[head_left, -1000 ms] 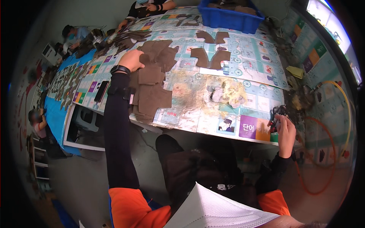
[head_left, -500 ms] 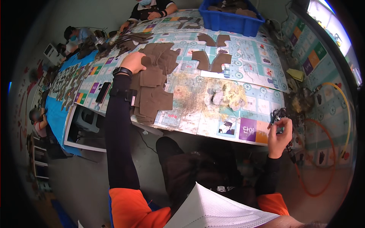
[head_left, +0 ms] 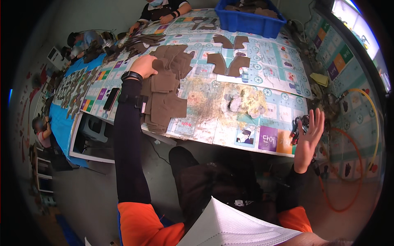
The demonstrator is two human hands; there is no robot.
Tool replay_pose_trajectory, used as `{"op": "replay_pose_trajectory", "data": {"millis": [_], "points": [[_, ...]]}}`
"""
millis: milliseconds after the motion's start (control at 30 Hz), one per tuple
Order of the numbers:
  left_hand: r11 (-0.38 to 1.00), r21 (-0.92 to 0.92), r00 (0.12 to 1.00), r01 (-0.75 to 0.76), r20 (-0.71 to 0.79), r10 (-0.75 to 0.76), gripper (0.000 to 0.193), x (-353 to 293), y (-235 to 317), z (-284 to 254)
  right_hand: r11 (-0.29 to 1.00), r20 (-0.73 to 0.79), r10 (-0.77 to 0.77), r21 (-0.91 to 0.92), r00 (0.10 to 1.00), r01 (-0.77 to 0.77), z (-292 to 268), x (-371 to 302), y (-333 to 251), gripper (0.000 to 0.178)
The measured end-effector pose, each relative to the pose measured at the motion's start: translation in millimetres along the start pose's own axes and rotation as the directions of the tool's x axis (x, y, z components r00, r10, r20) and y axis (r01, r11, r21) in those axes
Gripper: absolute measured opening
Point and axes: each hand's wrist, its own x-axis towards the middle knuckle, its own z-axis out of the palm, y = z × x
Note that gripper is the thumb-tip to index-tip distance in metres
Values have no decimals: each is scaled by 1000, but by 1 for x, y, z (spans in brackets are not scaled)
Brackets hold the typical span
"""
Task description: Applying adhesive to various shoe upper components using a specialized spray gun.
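On the left part of the table lie overlapping stacks of brown cut fabric pieces (head_left: pixel 164 106). My left hand (head_left: pixel 143 67) is at the upper left edge of these stacks, its fingers closed at the edge of one brown piece; the fingertips are partly hidden. Off to the right, my right hand (head_left: pixel 310 137) is raised at the table's front edge, fingers stretched out and nothing in it. Just behind it sits a dark tool (head_left: pixel 296 127), partly covered by the hand. Two brown pieces, one pair (head_left: pixel 228 64) nearer and one pair (head_left: pixel 231 42) farther, lie flat across the table.
A yellow-stained whitish wad (head_left: pixel 248 102) lies mid-table. At the back stands a blue crate (head_left: pixel 250 22) of brown pieces. A phone (head_left: pixel 111 99) rests by my left forearm. Orange hose (head_left: pixel 356 176) loops at the right. Another person (head_left: pixel 158 14) sits across the table.
My right hand has gone from bent, pinched fingers by the dark tool to an upright, spread hand. My left hand stays at the brown stack.
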Motion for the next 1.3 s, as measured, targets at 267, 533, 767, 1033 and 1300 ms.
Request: {"op": "replay_pose_trajectory", "data": {"millis": [267,533,767,1033,1300], "points": [[1000,-13,999,-12,-33,12,56,-2,-3,1,701,494,98,582,864,-412,-9,27,-56,124],[1000,20,999,7,32,-8,59,0,6,-5,739,651,-247,-352,717,575,-2,44,-67,20],[1000,2,999,14,31,-14,61,-1,1,-1,279,93,-708,-874,700,398,-7,58,-76,24],[1000,18,1000,-18,-18,19,57,1,4,-3,299,746,-545,599,382,-743,-29,68,-18,47],[998,47,992,43,113,-48,64,7,0,-1,895,-181,84,446,980,6,-15,30,-67,35]]}}
